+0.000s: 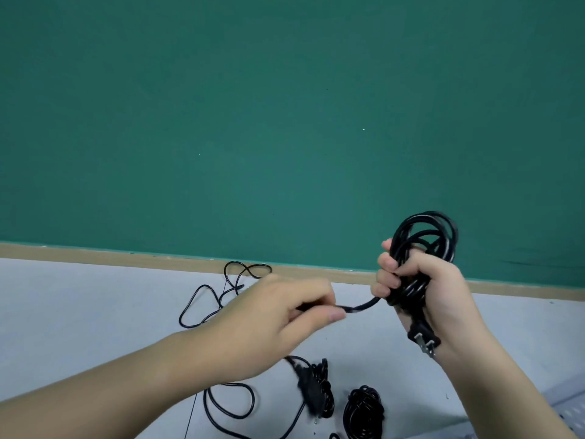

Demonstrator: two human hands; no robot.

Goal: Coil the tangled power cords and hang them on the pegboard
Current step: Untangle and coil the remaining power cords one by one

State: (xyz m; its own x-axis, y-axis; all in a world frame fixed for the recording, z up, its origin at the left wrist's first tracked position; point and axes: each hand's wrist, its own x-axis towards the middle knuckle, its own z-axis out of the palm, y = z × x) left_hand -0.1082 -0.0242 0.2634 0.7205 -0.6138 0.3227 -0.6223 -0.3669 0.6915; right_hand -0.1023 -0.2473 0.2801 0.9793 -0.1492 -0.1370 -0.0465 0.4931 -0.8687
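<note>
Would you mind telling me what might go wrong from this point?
The coil in the right hand looks uneven, so loops may slip out. The tail pinched by the left hand may pull it loose if tugged. The plug dangles and may snag the loose cords below.

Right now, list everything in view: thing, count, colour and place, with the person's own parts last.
coiled cord in hand: one, black, gripped in the right hand, loops standing above the fist
plug: one, black with metal prongs, hanging below the right fist against the wrist
loose cord: one tangle, black, on the grey floor by the wall, behind the left hand
cord bundles on the floor: two, black, near the bottom edge, the left one trailing loose loops
floor: grey, lower half of view
wall: green, upper half
baseboard: one strip, tan, where wall meets floor
left hand: one, fingers pinching the cord's free end
right hand: one, fingers curled round the coil
</note>
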